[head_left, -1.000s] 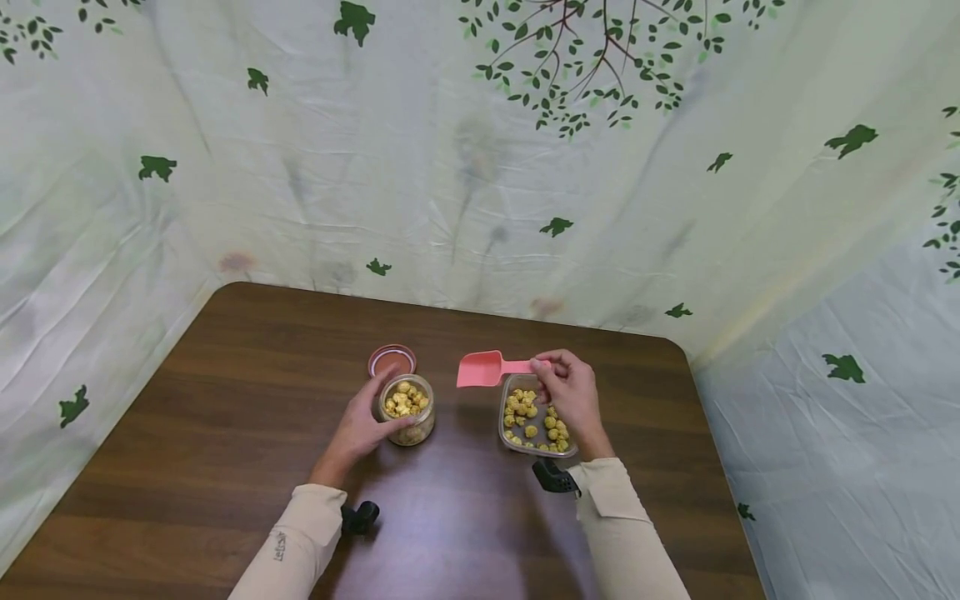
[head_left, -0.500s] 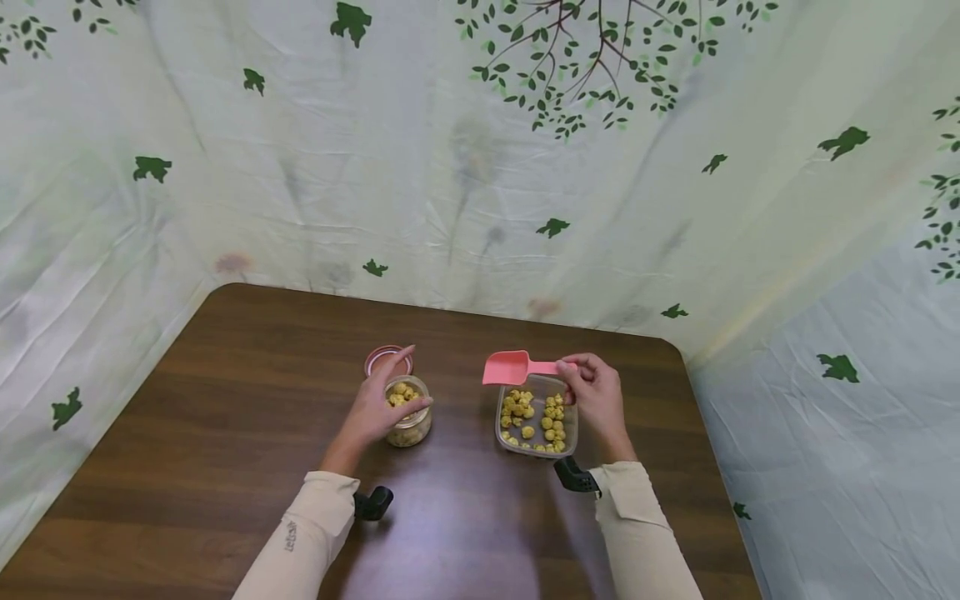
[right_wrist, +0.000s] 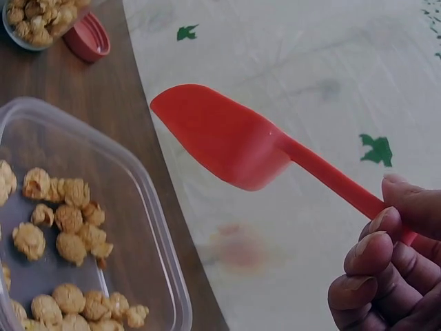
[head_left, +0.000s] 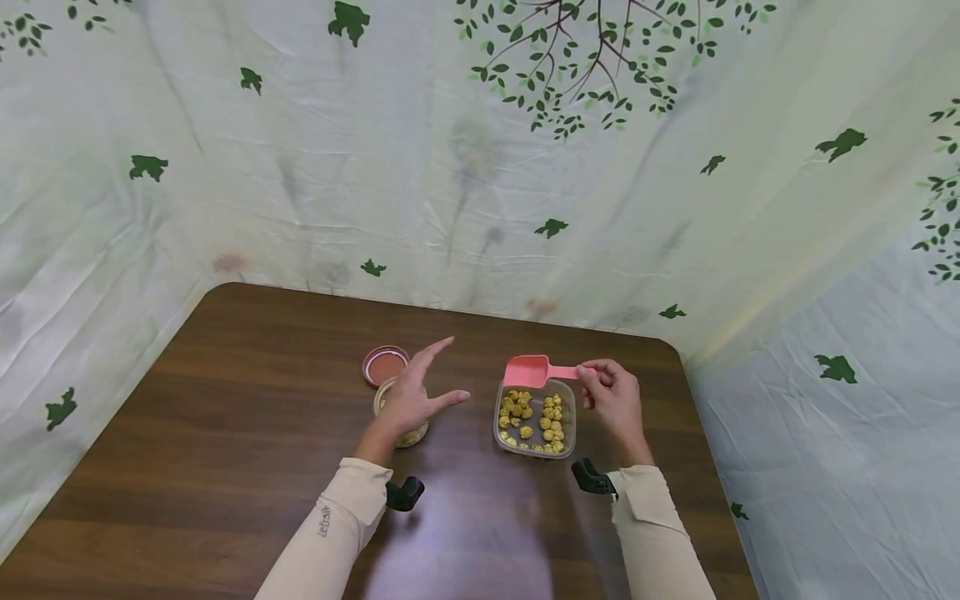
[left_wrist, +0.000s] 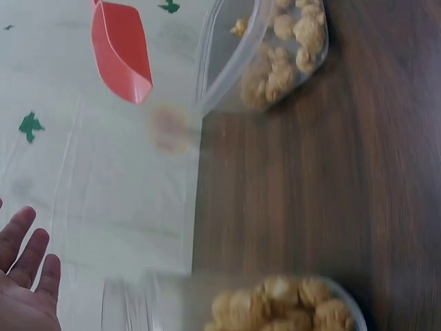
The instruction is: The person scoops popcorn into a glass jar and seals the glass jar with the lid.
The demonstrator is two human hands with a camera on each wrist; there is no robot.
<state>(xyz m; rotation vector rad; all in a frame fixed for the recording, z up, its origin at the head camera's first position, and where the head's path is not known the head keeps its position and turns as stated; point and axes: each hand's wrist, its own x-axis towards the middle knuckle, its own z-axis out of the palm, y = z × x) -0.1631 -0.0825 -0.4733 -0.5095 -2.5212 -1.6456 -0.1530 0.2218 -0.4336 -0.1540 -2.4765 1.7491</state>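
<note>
My right hand (head_left: 611, 396) pinches the handle of a pink scoop (head_left: 534, 370), whose empty bowl (right_wrist: 220, 134) hovers over the far edge of a clear plastic tub (head_left: 536, 417) of yellow puffed snacks (right_wrist: 65, 227). My left hand (head_left: 416, 396) floats open with fingers spread, just above a small glass jar (head_left: 401, 417) holding the same snacks (left_wrist: 282, 307); it touches nothing. In the left wrist view only the fingertips (left_wrist: 27, 255) show, with the tub (left_wrist: 265, 52) and scoop (left_wrist: 122, 48) beyond.
A red jar lid (head_left: 386, 365) lies upside down on the brown wooden table (head_left: 247, 400), just behind the jar. A leaf-printed cloth (head_left: 480, 167) hangs round the table's far and side edges.
My left hand has let go of the jar and lifted, fingers spreading toward the right. My right hand has carried the scoop to the right, from between jar and tub to the tub's far edge.
</note>
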